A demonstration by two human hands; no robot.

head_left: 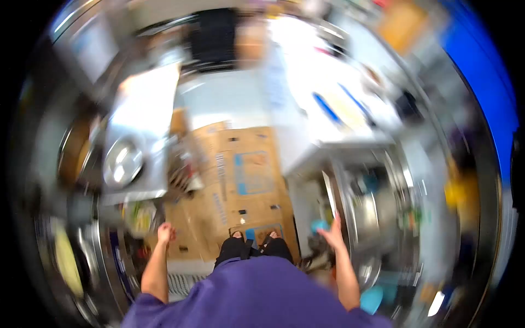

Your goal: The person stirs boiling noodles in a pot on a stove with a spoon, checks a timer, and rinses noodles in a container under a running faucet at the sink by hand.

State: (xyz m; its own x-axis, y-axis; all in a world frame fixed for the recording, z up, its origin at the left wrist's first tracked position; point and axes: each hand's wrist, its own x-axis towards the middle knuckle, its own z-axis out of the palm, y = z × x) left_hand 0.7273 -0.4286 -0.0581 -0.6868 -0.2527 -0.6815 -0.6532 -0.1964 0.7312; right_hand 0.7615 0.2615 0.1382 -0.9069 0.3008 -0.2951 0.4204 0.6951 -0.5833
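My left hand (166,233) hangs at my left side with its fingers curled in, and nothing shows in it. Past it is the corner of a metal counter that carries a round metal bowl (123,162). My right hand (333,237) is held out on the right, thumb and fingers apart. Just beyond its fingertips stands a narrow pale strip (329,191); blur hides whether the two touch. Close to the thumb sits a small light-blue item (320,225) that I cannot make out.
Flattened cardboard (216,188) covers the floor around my feet. A white-topped table (295,44) at the right bears blue-handled items (327,108). Metal containers (365,216) stand below it. Shelving lines the far left, and a blue panel (478,71) the far right. Much is motion-blurred.
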